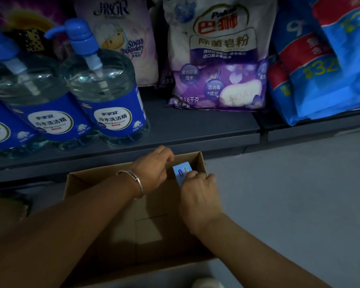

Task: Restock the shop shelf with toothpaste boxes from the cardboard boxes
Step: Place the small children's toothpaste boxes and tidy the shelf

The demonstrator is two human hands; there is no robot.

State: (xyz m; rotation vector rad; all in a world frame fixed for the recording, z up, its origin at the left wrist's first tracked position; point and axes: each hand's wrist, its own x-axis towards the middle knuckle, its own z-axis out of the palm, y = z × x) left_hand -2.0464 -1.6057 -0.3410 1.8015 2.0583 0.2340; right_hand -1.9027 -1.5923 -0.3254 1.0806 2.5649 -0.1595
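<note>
Down low, by the bottom shelf:
Cardboard box (104, 179): open on the pale floor (289, 204), its far wall just below the front edge of the shelf (195, 125); the visible bottom looks bare.
Toothpaste box (182, 172): a small light-blue carton standing in the far right corner of the cardboard box, one printed end facing up; most of it is hidden by fingers.
Left hand (152, 165): reaches across the box with a metal bracelet (136, 182) on the wrist; fingers curled and closed at the carton's left edge, gripping it as far as can be seen.
Right hand (197, 190): comes in from the right, fingers bent and pinched on the carton's lower right corner.
Shelf stock: pump bottles of clear dish liquid (104, 88) with blue labels on the left, a purple soap-powder bag (218, 65) in the middle, blue and red packs (324, 65) on the right.
</note>
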